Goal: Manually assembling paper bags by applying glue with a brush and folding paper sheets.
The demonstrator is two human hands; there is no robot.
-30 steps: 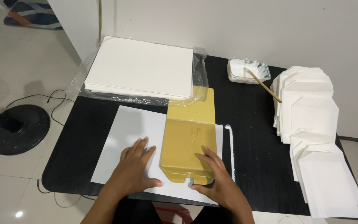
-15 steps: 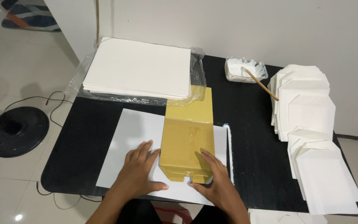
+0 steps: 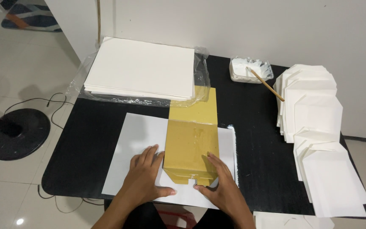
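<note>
Yellow cardboard template (image 3: 191, 144) lies flat on a white paper sheet (image 3: 138, 140) at the near middle of the black table (image 3: 250, 140), pinned there by our 2 bare hands. Our left hand (image 3: 145, 178) rests palm down on the sheet, fingers spread and flat, their tips touching the template's left edge and the thumb stretched toward its notched near end; it grips nothing. Our right hand (image 3: 219, 184) lies open against the right near corner, fingers extended along the edge and the thumb at the notch, pressing rather than grasping.

We judge the template stiff, light and smooth, likely to slide on the paper unless held down; its long side edges offer the surest hold. The sheet beneath looks thin and limp, easily creased, best lifted by a free edge.

Beyond the template's far end, a stack of white paper (image 3: 142, 68) sits on clear plastic wrap (image 3: 202, 76). To the right, a clear tray of white paste (image 3: 250, 70) holds a wooden stick (image 3: 267, 85), and folded white envelopes (image 3: 314, 127) overlap in a row along the table's right side.
</note>
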